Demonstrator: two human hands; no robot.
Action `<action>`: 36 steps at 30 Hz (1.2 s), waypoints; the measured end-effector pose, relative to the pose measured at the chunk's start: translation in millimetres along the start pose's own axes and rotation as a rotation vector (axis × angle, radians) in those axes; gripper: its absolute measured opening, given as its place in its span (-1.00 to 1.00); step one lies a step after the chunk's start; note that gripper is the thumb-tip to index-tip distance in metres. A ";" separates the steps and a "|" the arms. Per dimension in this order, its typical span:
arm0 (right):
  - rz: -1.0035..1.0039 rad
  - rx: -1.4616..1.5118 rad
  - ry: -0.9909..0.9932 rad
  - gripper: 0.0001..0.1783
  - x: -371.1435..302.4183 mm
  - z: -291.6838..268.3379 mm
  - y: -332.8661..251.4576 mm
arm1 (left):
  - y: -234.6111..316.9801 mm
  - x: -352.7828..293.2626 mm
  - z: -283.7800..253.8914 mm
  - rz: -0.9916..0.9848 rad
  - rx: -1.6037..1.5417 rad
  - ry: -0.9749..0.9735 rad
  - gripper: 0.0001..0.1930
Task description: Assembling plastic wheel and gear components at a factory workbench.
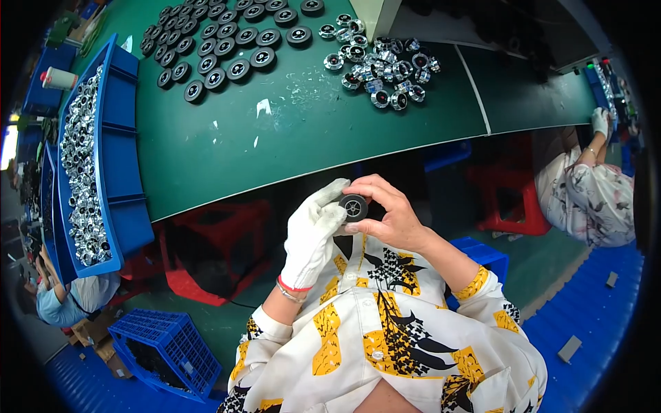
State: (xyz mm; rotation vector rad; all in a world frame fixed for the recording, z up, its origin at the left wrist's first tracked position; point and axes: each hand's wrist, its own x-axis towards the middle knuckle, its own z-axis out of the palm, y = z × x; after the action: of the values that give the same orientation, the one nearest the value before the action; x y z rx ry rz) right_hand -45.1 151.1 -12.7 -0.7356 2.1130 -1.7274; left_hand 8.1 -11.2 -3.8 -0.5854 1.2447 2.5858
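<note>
A small black wheel (354,208) with a spoked silver hub is held up in front of my chest, off the near edge of the table. My left hand (315,230), in a white glove with a red cuff, grips it from the left. Bare fingers of my right hand (390,215) pinch the same wheel from the right, thumb below and forefinger above. Rows of similar black wheels (239,69) lie on the green table (227,148) at the far left. Shiny chrome hubs (385,71) are heaped at the far middle.
On the left, a blue bin (117,165) is full of chrome parts (82,165). A pale post (375,17) rises behind the hub pile. Red stools (220,248) and a blue crate (165,352) stand below. Co-workers sit at the far right (595,196) and left (79,299).
</note>
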 end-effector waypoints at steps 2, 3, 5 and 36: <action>0.020 0.016 0.028 -0.42 0.0 2.2 -0.5 | -0.1 0.9 1.4 -0.010 -0.034 0.017 -0.49; 0.040 0.033 0.053 -0.43 -0.3 3.1 -0.4 | 2.0 0.5 3.8 -0.017 -0.041 0.016 -0.48; 0.037 -0.024 0.039 -0.46 -0.7 2.4 -4.5 | 1.1 0.4 1.9 -0.021 -0.045 0.016 -0.48; -0.149 -0.134 0.157 -0.44 -7.2 4.5 -6.7 | 3.4 -7.9 3.7 -0.005 -0.120 0.013 -0.56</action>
State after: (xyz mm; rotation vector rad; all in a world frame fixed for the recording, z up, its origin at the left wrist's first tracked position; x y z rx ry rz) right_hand -35.4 150.7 -7.8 -0.8382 2.3529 -1.7851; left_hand 13.0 -10.6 4.1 -0.6272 1.0962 2.6707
